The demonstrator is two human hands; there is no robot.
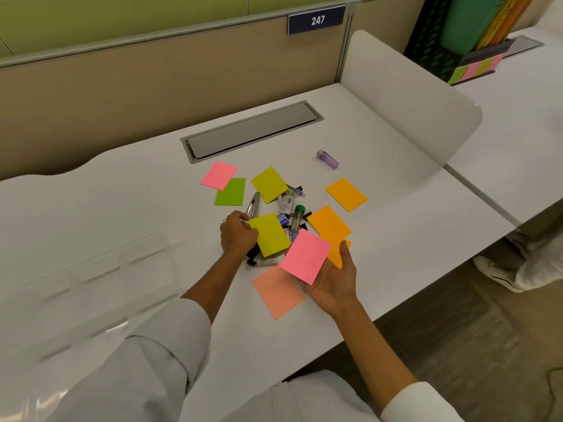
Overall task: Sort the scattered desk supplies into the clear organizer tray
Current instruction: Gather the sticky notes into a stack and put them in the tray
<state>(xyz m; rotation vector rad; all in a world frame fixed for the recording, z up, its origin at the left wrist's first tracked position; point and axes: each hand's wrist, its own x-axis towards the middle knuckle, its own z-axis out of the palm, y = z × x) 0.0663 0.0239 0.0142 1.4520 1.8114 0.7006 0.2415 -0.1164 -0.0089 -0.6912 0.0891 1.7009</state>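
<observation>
Coloured sticky notes lie scattered on the white desk (396, 239) around a pile of small supplies (289, 211): binder clips, staple boxes, a green-capped tube. My right hand (332, 284) is palm up and holds a pink note (304, 256) with an orange note (338, 251) beneath it. My left hand (237, 234) pinches the edge of a yellow note (269, 236) lying over the pile. The clear organizer tray (100, 278) sits at the left, blurred and hard to make out. A salmon note (277, 292) lies flat near my right hand.
A purple tube (327, 159) lies apart at the back right. A grey cable hatch (253, 130) is set into the desk behind the notes. A white divider panel (411, 95) stands at the right. Someone's white shoes (502, 266) show on the floor beyond the desk edge.
</observation>
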